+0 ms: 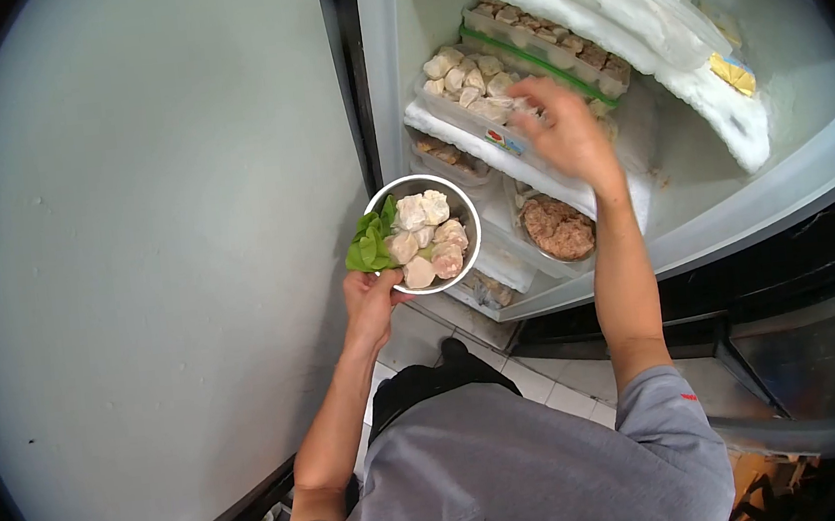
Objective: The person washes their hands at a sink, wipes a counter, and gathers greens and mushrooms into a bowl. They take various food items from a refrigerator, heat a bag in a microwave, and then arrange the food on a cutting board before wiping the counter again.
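Note:
My left hand (371,303) grips the rim of a round metal bowl (475,223) and keeps it in front of the open freezer. Inside lie several pale, frosty dumplings (413,211), with green leaves (369,245) sticking out over the left rim. Up at the shelf, my right hand (557,124) reaches over a clear plastic container (469,115) heaped with similar pale dumplings (465,77). Its fingers are curved and apart, slightly blurred, with dumplings visible behind the gap. I make out nothing held in them.
Thick frost coats the freezer shelves (715,111). A green-rimmed container (544,55) of brownish pieces stands behind the dumplings. Lower down is a container of minced meat (557,227). The large grey door (167,265) stands at left; floor tiles (567,399) show below.

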A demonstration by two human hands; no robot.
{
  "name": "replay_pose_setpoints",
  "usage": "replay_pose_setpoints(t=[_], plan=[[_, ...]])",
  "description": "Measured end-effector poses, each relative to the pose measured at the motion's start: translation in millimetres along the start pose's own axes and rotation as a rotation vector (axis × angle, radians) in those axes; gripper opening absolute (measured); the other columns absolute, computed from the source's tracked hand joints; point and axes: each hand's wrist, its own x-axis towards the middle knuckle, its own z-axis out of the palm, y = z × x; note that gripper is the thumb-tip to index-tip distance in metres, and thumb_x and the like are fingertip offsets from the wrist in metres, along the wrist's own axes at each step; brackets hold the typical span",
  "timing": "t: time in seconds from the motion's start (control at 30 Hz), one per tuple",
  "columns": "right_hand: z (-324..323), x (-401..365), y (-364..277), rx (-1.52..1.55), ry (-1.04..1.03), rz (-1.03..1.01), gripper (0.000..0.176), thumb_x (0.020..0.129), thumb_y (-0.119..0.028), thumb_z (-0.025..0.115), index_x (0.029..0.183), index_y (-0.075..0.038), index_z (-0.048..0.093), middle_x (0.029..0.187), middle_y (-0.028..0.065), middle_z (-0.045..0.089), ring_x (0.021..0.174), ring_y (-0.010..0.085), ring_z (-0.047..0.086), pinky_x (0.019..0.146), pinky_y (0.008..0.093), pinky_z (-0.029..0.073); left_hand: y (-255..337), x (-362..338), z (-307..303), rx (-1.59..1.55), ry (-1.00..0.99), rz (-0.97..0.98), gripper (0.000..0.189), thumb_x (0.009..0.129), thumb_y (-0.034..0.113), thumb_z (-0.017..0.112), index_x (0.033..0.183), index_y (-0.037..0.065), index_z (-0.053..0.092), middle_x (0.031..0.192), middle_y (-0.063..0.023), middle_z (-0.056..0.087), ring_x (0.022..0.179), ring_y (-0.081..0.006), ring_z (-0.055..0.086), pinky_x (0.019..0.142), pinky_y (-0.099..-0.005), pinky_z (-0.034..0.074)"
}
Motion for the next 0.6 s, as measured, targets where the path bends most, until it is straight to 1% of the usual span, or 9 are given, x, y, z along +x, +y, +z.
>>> replay_pose_setpoints(t=[0.03, 0.07, 0.13, 0.2, 0.23, 0.37, 0.43, 0.57, 0.6], plan=[[-11, -1, 10, -0.165, 0.082, 0.053, 0.032, 0.084, -0.015, 0.063, 0.115, -0.006, 0.062, 0.116, 0.0162, 0.063, 0.101, 0.0298, 0.062, 0.089, 0.0393, 0.048, 0, -1, -1, -0.002, 0.013, 0.006, 0.027, 0.082, 0.0, 0.056, 0.108, -0.007, 0.057, 0.098, -0.0145, 0.067, 0.076, -0.0201, 0.069, 0.062, -0.0307, 0.06], [-17, -3, 24, -0.169, 0.085, 0.053, 0.032, 0.084, -0.015, 0.063, 0.115, -0.006, 0.062, 0.116, 0.0162, 0.063, 0.101, 0.0298, 0.062, 0.089, 0.0393, 0.048, 0, -2, -1, -0.003, 0.025, 0.013, 0.026, 0.082, 0.0, 0.056, 0.108, -0.006, 0.057, 0.097, -0.0142, 0.067, 0.076, -0.0198, 0.069, 0.062, -0.0306, 0.06], [-19, -9, 52, -0.264, -0.162, 0.474, 0.038, 0.084, -0.022, 0.063, 0.119, -0.009, 0.061, 0.117, 0.0155, 0.064, 0.107, 0.0322, 0.06, 0.094, 0.0411, 0.045, 1, -5, -1, -0.006, 0.019, 0.016, 0.026, 0.082, -0.001, 0.056, 0.107, -0.006, 0.058, 0.097, -0.0136, 0.067, 0.077, -0.0194, 0.068, 0.062, -0.0309, 0.06], [-17, -12, 65, -0.329, -0.155, 0.426, 0.04, 0.083, -0.024, 0.064, 0.12, -0.009, 0.061, 0.114, 0.0155, 0.065, 0.108, 0.032, 0.06, 0.094, 0.0412, 0.045, 3, -1, 1, -0.008, 0.007, 0.02, 0.025, 0.082, -0.001, 0.056, 0.107, -0.006, 0.058, 0.098, -0.013, 0.067, 0.078, -0.019, 0.068, 0.063, -0.0312, 0.06], [-17, -12, 68, -0.385, -0.165, 0.371, 0.042, 0.083, -0.025, 0.064, 0.121, -0.01, 0.061, 0.112, 0.0155, 0.066, 0.109, 0.0318, 0.06, 0.094, 0.0412, 0.044, 2, 0, 1, -0.054, -0.005, 0.017, 0.025, 0.081, -0.002, 0.058, 0.106, -0.006, 0.059, 0.095, -0.0125, 0.067, 0.074, -0.018, 0.067, 0.059, -0.0291, 0.059], [-17, -15, 68, -0.331, -0.129, 0.366, 0.038, 0.084, -0.025, 0.063, 0.119, -0.01, 0.063, 0.106, 0.0164, 0.067, 0.104, 0.0327, 0.061, 0.09, 0.04, 0.046, 3, -3, -2, -0.096, -0.029, 0.037, 0.023, 0.08, -0.004, 0.059, 0.102, -0.005, 0.061, 0.09, -0.0102, 0.067, 0.069, -0.0152, 0.066, 0.054, -0.026, 0.055], [-18, -19, 61, -0.313, 0.008, 0.342, 0.033, 0.086, -0.027, 0.064, 0.114, -0.011, 0.064, 0.097, 0.0149, 0.067, 0.086, 0.0281, 0.064, 0.078, 0.04, 0.049, 1, -3, -5, -0.08, -0.03, 0.054, 0.023, 0.08, -0.004, 0.059, 0.102, -0.005, 0.062, 0.091, -0.0097, 0.067, 0.069, -0.0147, 0.066, 0.054, -0.0256, 0.055], [-29, -24, 22, -0.328, 0.036, 0.307, 0.028, 0.084, -0.02, 0.064, 0.108, -0.007, 0.065, 0.09, 0.0144, 0.068, 0.087, 0.0303, 0.065, 0.077, 0.0405, 0.049, -1, -4, -5, -0.082, -0.026, 0.065, 0.024, 0.08, -0.003, 0.06, 0.103, -0.005, 0.061, 0.09, -0.0086, 0.067, 0.069, -0.0141, 0.065, 0.054, -0.0262, 0.054], [-32, -25, 13, -0.23, 0.053, 0.221, 0.024, 0.084, -0.018, 0.064, 0.105, -0.005, 0.066, 0.089, 0.0142, 0.068, 0.083, 0.0293, 0.065, 0.073, 0.0397, 0.049, 1, -5, -4, -0.081, -0.026, 0.065, 0.024, 0.08, -0.003, 0.06, 0.103, -0.005, 0.061, 0.09, -0.0086, 0.067, 0.069, -0.0141, 0.065, 0.054, -0.0262, 0.054]])
